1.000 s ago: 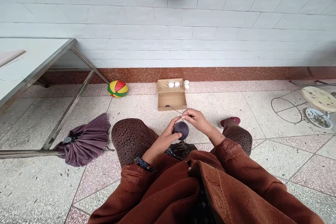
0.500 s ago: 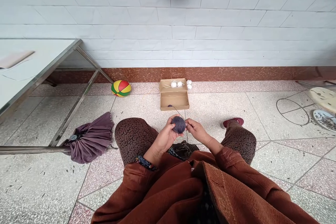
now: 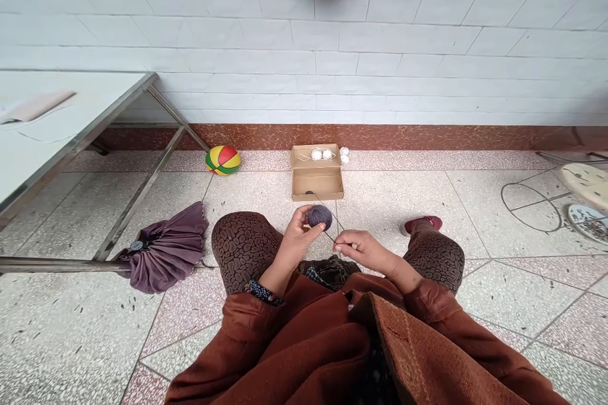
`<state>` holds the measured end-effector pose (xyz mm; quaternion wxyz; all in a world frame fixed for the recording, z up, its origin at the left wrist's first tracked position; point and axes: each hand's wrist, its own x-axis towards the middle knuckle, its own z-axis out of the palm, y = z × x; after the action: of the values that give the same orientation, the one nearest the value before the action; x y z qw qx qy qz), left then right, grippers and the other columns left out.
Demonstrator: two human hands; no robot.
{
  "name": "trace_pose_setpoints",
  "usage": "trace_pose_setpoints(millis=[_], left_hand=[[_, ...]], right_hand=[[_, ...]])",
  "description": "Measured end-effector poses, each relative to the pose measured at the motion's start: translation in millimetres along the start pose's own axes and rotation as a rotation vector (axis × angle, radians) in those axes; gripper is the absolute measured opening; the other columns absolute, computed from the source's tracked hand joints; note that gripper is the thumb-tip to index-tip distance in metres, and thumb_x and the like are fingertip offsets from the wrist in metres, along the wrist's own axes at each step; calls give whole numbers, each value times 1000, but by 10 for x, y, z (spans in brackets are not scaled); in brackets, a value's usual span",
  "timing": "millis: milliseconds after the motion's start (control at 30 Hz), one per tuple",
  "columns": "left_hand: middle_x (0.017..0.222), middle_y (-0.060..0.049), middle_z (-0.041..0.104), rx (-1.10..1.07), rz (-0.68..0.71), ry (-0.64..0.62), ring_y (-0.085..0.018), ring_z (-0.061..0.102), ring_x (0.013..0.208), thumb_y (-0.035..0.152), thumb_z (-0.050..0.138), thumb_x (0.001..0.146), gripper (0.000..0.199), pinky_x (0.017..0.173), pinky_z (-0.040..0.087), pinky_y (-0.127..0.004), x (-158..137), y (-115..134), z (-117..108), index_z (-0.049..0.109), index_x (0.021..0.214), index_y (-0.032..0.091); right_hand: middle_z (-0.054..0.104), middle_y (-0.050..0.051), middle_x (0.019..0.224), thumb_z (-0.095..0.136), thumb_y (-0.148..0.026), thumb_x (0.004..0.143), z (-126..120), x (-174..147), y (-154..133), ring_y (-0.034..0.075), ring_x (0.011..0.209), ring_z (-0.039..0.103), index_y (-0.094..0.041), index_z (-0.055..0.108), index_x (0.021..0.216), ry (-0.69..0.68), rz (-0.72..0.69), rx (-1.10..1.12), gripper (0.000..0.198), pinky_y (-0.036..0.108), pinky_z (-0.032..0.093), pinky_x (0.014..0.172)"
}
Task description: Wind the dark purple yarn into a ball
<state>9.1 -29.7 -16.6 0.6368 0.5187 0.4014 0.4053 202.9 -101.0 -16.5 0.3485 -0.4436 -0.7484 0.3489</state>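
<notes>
My left hand (image 3: 300, 235) holds a ball of dark purple-grey yarn (image 3: 320, 217) above the gap between my knees, thumb pressed on its near side. To the right and a little lower, my right hand (image 3: 363, 249) pinches a strand of the same yarn, which runs taut from the ball. Another stretch of strand leads up toward an open cardboard box (image 3: 317, 195) on the floor, where a small dark ball (image 3: 310, 193) lies against the front wall. Two white yarn balls (image 3: 322, 154) rest in the box's raised lid, with more white balls (image 3: 344, 155) just right of it.
A folded purple umbrella (image 3: 166, 250) lies left of my knee, by a metal-framed table (image 3: 126, 98). A striped ball (image 3: 223, 160) sits near the tiled wall. On the right stand a wire ring frame (image 3: 531, 207) and a round stool-like top (image 3: 586, 183).
My right hand has drawn away from the ball, down and to the right, with the strand stretched between. My left hand has turned the ball slightly and shifted up-left.
</notes>
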Motion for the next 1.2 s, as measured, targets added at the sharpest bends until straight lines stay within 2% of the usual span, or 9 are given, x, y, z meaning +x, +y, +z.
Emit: trace_pose_setpoints(millis=[167,300,367,467,567,700,833,1033,1200], left_hand=[[111,-6,64,220,35,-99,-19,59,97,27,74,75,48,83,45,-31,-34,-3,11,55,117,19],[107,-6,63,92,-32,-370,-19,59,97,27,74,75,46,87,45,-32,-107,60,59,57,117,19],[109,-6,62,-15,-67,-409,-20,58,100,28,76,75,46,88,45,-31,-135,85,77,58,117,20],[114,-6,61,-171,-81,-321,-21,57,105,28,78,72,53,91,44,-31,-141,105,91,58,121,23],[115,-6,62,-239,-105,-216,-21,57,107,27,78,71,57,96,42,-33,-96,94,85,58,123,21],[113,-6,63,-123,-88,-31,-21,57,107,27,76,70,50,101,42,-35,3,28,38,60,117,19],[114,-6,56,194,9,44,-21,57,109,27,73,69,48,98,45,-35,48,-26,-22,63,115,21],[118,-7,54,243,3,-171,-19,57,99,22,73,70,70,89,46,-34,-21,8,0,48,136,24],[116,-7,55,23,10,-427,-20,56,101,24,76,71,84,93,44,-35,-108,140,63,38,146,27]], right_hand=[[67,3,79,52,-42,100,-323,202,-272,15,72,60,-19,66,86,142,-33,11,30,26,48,69],[65,3,79,53,-39,99,-375,409,-129,16,75,60,-20,65,84,238,-24,-35,27,27,46,73],[65,2,78,53,-38,99,-291,437,27,16,75,59,-20,63,82,261,16,-39,26,28,46,73],[62,1,76,49,-34,99,-63,359,259,16,72,58,-20,61,83,262,142,-29,25,26,45,70],[59,0,71,46,-31,100,171,210,388,15,66,56,-19,61,86,156,223,-33,24,25,44,66],[64,2,78,46,-33,102,271,68,318,16,73,59,-19,63,89,-76,101,-74,25,26,47,71],[66,5,84,46,-37,103,88,52,53,16,79,62,-18,64,92,-104,-23,-58,28,26,48,74],[65,4,81,51,-37,101,-350,274,-214,16,75,60,-20,66,91,98,-82,-76,25,28,48,72],[64,4,82,52,-37,100,-357,480,17,17,78,59,-21,64,88,235,-20,-104,23,29,47,76]])
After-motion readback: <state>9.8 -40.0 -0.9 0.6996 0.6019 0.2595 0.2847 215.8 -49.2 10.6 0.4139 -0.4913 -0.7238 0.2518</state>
